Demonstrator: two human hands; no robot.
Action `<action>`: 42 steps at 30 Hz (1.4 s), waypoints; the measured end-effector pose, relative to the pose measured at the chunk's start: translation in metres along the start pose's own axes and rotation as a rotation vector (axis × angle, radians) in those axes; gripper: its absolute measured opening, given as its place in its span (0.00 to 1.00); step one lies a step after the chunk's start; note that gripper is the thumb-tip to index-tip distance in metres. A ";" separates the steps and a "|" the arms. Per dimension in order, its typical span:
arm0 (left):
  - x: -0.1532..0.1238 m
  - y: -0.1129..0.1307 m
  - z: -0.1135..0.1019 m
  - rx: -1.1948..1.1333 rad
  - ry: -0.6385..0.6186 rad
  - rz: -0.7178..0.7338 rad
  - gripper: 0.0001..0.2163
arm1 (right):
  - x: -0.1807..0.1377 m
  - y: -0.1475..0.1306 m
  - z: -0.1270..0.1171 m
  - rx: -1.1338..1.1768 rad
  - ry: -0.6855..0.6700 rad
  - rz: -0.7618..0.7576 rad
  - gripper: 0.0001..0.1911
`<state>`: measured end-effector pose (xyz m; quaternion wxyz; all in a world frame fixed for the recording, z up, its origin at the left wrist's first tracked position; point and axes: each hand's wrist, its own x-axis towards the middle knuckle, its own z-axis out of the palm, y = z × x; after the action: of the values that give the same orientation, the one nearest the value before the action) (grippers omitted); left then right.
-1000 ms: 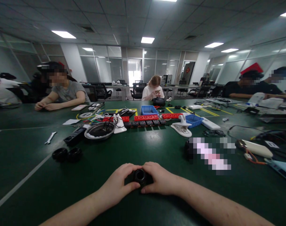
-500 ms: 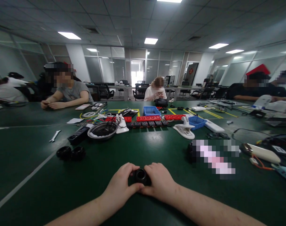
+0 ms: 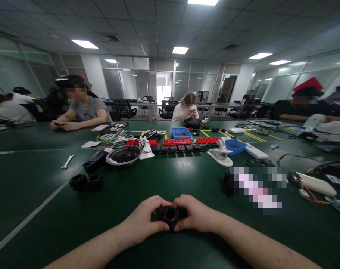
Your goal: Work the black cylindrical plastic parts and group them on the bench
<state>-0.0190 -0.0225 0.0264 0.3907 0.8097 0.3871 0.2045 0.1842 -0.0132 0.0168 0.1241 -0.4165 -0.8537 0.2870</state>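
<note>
one black ring (image 3: 170,223) sits between left hand (image 3: 143,218) and right hand (image 3: 196,215), equally near, each pinching its side. its hole (image 3: 170,213) faces up.

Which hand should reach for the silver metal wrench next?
Left, probably: the left hand is nearer the silver metal wrench on the left; the right hand is farther. Both hold the round black hollow piece.

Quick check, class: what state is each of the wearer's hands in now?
Left hand: fingers and thumb curled, holding the black ring from the left.
Right hand: likewise curled, holding it from the right.
</note>
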 end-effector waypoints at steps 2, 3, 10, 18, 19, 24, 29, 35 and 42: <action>-0.001 0.000 0.005 0.030 0.065 -0.046 0.15 | 0.000 -0.006 0.006 -0.055 0.033 0.065 0.20; -0.001 0.000 0.008 0.050 0.109 -0.076 0.15 | 0.000 -0.009 0.009 -0.102 0.063 0.096 0.21; 0.002 -0.004 0.018 0.177 0.236 -0.158 0.15 | 0.002 -0.023 0.018 -0.392 0.193 0.176 0.27; 0.002 -0.023 0.002 0.132 0.145 -0.042 0.30 | -0.013 -0.008 -0.002 0.062 0.443 0.082 0.16; 0.002 -0.023 0.003 0.160 0.130 -0.050 0.31 | -0.013 -0.011 -0.003 0.088 0.456 0.067 0.17; 0.005 -0.012 0.014 0.334 0.102 -0.040 0.14 | -0.006 -0.034 0.007 -0.168 0.275 0.034 0.31; 0.005 -0.007 0.018 0.378 0.148 -0.042 0.10 | -0.002 -0.041 0.008 -0.258 0.246 0.018 0.19; 0.002 -0.006 0.016 0.458 0.172 -0.046 0.17 | -0.004 -0.015 0.012 0.111 0.561 -0.067 0.20; -0.023 -0.005 -0.020 0.509 0.132 -0.314 0.18 | 0.007 0.019 0.018 0.142 0.415 0.042 0.19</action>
<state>-0.0481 -0.0290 0.0341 0.1760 0.7969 0.5708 0.0899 0.1840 -0.0054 -0.0088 0.3201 -0.4745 -0.7788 0.2568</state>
